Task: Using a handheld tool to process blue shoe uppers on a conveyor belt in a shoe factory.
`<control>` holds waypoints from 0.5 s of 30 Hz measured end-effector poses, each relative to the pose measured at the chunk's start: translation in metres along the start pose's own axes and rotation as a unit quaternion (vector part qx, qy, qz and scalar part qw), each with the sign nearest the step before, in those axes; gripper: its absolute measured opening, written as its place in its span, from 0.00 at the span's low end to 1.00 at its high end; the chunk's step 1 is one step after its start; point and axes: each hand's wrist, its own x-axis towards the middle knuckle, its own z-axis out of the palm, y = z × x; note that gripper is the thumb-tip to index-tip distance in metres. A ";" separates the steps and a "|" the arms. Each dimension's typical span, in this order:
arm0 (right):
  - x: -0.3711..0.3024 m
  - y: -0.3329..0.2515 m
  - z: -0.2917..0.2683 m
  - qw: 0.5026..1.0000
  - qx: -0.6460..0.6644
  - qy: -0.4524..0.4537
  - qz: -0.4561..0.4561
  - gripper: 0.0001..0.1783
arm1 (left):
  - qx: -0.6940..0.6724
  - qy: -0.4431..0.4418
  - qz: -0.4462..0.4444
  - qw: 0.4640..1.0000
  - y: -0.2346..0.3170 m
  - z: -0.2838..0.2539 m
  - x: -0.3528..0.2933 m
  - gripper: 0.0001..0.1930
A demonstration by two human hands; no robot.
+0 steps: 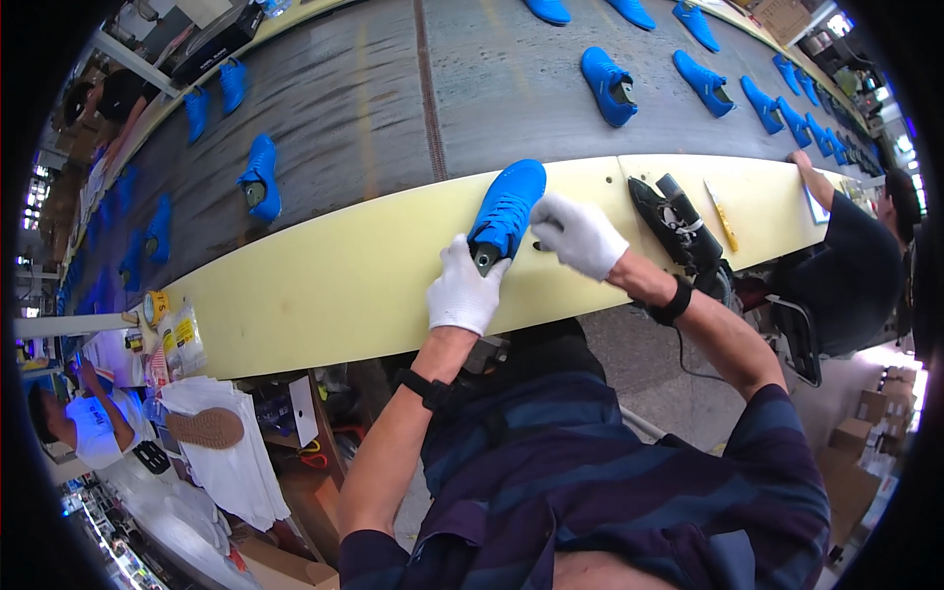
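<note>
A blue lace-up shoe (508,208) is tilted over the pale yellow table edge, its toe pointing away from me. A dark shoe last with a round hole (485,258) shows in its opening. My left hand (464,290), in a white glove, grips the shoe around the heel. Just right of the shoe is my right hand (582,236), also gloved in white, with its fingers curled together. Whatever those fingers hold, if anything, is hidden. Beside them on the table is a small dark spot, too small to make out.
Beyond the yellow tabletop (324,285), a dark conveyor belt (492,98) carries several blue shoes (609,87). To the right lie a black handheld tool (678,218) and a yellow-handled knife (728,228). Yellow tape (154,307) stands at left. A person (846,256) sits at right.
</note>
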 end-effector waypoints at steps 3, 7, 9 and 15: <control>-0.014 -0.016 0.015 0.986 -0.118 0.001 -0.119 0.16 | 0.012 0.001 0.005 1.000 0.002 -0.002 0.000 0.35; 0.007 -0.022 0.038 0.956 -0.249 -0.064 -0.145 0.10 | 0.019 0.008 0.007 1.000 0.000 0.005 0.002 0.26; 0.017 -0.035 0.037 0.941 -0.296 -0.097 -0.131 0.09 | 0.017 0.004 0.017 1.000 -0.008 0.009 0.005 0.29; 0.033 -0.059 0.034 0.886 -0.387 -0.189 -0.172 0.09 | 0.002 0.026 0.033 0.999 -0.011 0.014 0.002 0.31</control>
